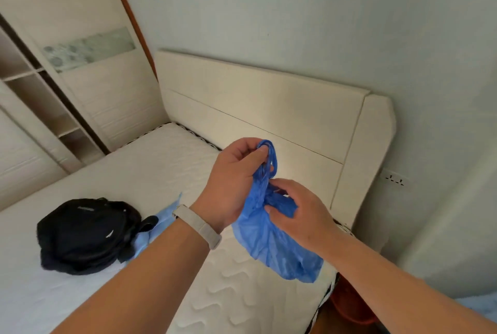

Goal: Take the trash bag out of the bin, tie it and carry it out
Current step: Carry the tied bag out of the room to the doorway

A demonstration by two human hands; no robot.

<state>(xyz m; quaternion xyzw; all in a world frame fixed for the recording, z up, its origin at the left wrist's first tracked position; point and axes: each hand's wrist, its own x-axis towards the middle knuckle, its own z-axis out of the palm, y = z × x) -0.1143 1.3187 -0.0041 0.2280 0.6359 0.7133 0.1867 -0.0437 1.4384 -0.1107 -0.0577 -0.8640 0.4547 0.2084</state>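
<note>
A thin, crinkled blue plastic trash bag (271, 242) hangs in mid-air at the centre of the frame, above the white quilted mattress (166, 172) and in front of the cream padded headboard (269, 108). It is already out of the bin; what may be a red-orange plastic bin (349, 304) shows only partly at the lower right, below the mattress edge.

The left hand (231, 185) has its fingers (262, 156) closed around the bag's twisted handle loops, held upward. The right hand (301, 212) pinches the gathered neck just below, fingers narrowed on the plastic. The tying looks to be under way, the knot not yet drawn tight.

The risk from here is the slick, thin film slipping through the pinch as the loops are pulled, leaving a loose knot that opens when carried. A hard tug could also stretch or tear the handles. A black fabric bag (86, 234) lies on the mattress at the lower left, well apart.
</note>
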